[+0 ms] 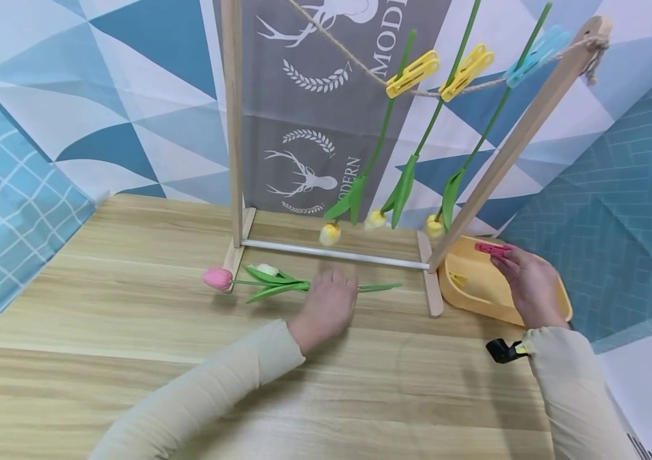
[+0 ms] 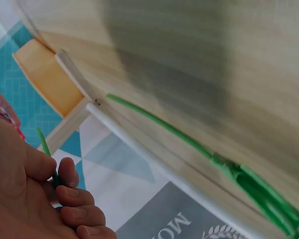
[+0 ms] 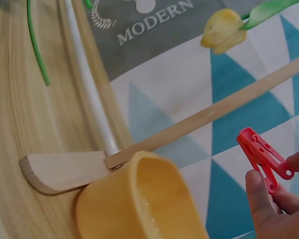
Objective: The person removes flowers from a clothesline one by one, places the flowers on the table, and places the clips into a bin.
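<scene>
While the right hand [image 1: 532, 281] pinches a pink clothespin [image 1: 492, 250] above the yellow basket [image 1: 475, 305], the left hand [image 1: 328, 303] pinches a green stem [image 2: 44, 143] low over the table [image 1: 417, 383]; I cannot tell whose. A pink tulip [image 1: 218, 278] and a white tulip [image 1: 267, 269] show left of that hand. Three yellow tulips [image 1: 329, 234] hang bloom-down, clipped to the rope [image 1: 426, 94]

The worktop [image 1: 360, 396] has pale wood grain and fills the lower head view. On it stand a wooden rack [image 1: 234, 128] and, at right, an orange tub [image 1: 492, 308]; in the left wrist view, a green tulip stem [image 2: 162, 123] lies centrally.
</scene>
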Demonstrator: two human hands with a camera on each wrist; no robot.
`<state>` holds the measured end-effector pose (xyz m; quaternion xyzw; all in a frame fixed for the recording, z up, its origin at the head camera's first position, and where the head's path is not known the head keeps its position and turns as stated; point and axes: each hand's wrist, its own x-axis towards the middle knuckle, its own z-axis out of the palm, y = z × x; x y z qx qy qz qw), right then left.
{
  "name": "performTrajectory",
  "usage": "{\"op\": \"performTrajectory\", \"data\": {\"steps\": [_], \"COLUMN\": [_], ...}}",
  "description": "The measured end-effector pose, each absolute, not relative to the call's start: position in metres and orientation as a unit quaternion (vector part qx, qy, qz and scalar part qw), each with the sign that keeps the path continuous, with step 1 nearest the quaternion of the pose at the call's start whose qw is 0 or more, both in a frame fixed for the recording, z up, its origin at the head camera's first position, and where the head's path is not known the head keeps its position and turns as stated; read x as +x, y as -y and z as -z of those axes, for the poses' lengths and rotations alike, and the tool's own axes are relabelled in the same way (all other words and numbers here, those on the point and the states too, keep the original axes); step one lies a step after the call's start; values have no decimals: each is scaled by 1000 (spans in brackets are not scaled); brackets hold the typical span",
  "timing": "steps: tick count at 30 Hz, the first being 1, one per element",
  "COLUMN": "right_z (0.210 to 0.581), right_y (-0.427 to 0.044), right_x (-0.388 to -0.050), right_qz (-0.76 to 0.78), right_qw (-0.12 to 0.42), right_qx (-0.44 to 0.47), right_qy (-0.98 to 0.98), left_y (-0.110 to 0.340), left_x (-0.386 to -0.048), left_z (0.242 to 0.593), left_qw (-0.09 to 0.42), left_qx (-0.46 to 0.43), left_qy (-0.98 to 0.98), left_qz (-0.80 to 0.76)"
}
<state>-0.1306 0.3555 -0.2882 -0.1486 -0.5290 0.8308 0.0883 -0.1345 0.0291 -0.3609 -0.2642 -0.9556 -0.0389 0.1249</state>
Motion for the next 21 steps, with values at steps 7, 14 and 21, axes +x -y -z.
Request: {"op": "performTrajectory", "data": {"steps": [7,14,21], "right_z": [302,314,321], "right_y": [-357,-360,-362], "right_x": [-137,-147,-157], "right_qz": [-816,-828,-840], "right_qw": [82,74,68], "right_qx": [-180,-197,-214], "right_qy": [543,519,495], "left_y": [-34,-39,-44], "left_x": [-131,-128,-129], "left_z": [373,377,383], "left_qw": [146,82,63], "left_qx": [-278,-281,-292], "left_qy": [949,956,954], "left_qz": [0,22,11]}}
